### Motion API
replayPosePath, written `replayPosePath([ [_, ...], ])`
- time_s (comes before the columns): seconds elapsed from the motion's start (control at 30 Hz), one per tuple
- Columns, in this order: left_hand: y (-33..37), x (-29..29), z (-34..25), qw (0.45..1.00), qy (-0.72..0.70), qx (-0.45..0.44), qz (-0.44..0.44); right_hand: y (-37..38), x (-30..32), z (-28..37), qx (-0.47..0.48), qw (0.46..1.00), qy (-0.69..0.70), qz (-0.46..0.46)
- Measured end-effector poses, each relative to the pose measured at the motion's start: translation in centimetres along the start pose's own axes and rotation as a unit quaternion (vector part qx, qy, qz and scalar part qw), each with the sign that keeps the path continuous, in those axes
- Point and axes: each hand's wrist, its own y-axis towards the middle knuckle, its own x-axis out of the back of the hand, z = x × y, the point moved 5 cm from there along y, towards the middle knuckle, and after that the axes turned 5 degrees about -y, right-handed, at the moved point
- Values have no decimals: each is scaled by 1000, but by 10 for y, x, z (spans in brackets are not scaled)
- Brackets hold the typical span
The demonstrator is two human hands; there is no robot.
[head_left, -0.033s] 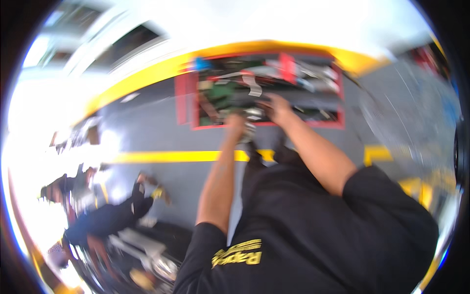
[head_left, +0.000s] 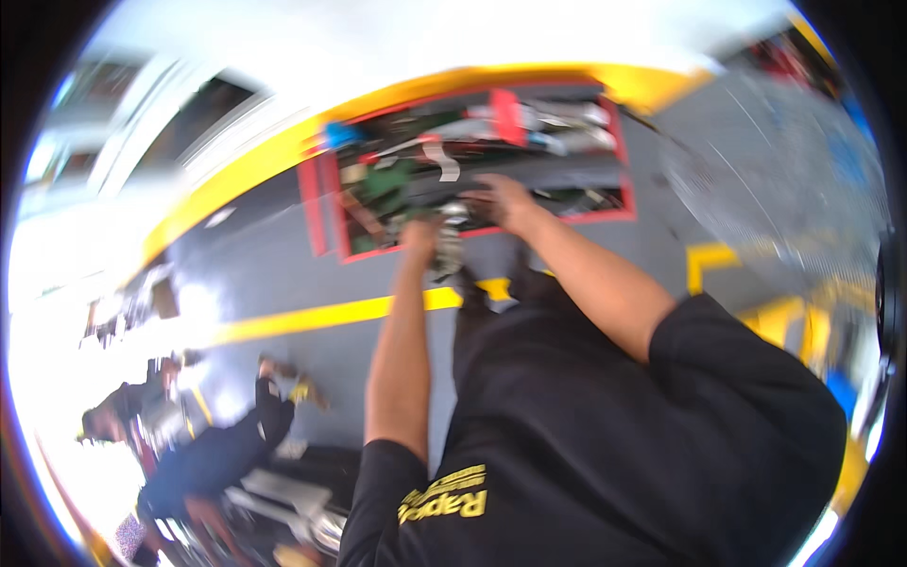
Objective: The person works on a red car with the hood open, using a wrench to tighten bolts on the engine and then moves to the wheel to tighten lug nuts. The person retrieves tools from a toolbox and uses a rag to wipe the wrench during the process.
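My left hand [head_left: 422, 234] is closed beside a silvery metal part [head_left: 454, 212], at the near edge of a red-framed tool tray [head_left: 344, 227]. What its fingers hold is blurred. To its right, my right hand [head_left: 507, 202] reaches over the tray with its fingers bent around something dark that I cannot make out. Below the metal part hangs a pale, patterned strip [head_left: 448, 253], smeared by motion. Behind the hands a white curled strip [head_left: 441, 161] lies over the tray's mixed tools and parts. A red upright piece [head_left: 507, 116] stands among them.
Grey floor [head_left: 274, 231] with a yellow line [head_left: 312, 322] surrounds the tray. A clear plastic sheet [head_left: 770, 165] is at the right. At lower left, a person in dark clothes [head_left: 213, 458] bends near a machine-like object [head_left: 283, 496]. A blue item [head_left: 340, 135] sits at the tray's far left corner.
The whole view has shifted, so the tray and both hands appear farther left and the tray is more tilted. My hands keep much the same place relative to the tray.
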Motion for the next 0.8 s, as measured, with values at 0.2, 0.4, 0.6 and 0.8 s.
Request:
replayPosePath([
  [0.2, -17, -41, -30, 942, -242, 222, 71, -58, 122, 47, 60, 991, 1, -118],
  [0.4, -9, -61, -50, 961, -201, 186, 24, -58, 160, 82, 57, 972, 5, -227],
  [0.6, -11, -77, -44, 908, -367, 197, 38, -52, 149, 99, 60, 954, -43, -292],
  [0.8, 2, -55, -63, 923, -346, 167, -21, -60, 130, 117, 189, 955, -124, -190],
])
